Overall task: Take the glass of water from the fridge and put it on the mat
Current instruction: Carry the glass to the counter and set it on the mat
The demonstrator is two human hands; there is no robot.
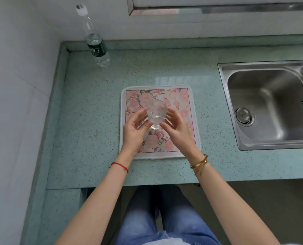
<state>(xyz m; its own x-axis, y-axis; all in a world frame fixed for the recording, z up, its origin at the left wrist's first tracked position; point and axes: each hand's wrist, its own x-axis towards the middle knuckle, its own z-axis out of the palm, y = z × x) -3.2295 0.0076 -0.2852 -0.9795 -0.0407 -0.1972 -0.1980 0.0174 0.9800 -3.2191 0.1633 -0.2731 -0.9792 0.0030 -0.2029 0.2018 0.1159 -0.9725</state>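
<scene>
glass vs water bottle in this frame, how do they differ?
The glass is short, open-topped and unlabelled; the water bottle is tall, capped white and carries a dark green label. The glass stands over the floral mat between the left hand and right hand; the bottle stands alone on the counter in the back corner. Both are clear and upright.

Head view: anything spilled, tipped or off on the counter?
Nothing stands out. The glass is upright over the mat, between the left hand and right hand. No water shows on the counter. The bottle stands upright in the corner.
</scene>
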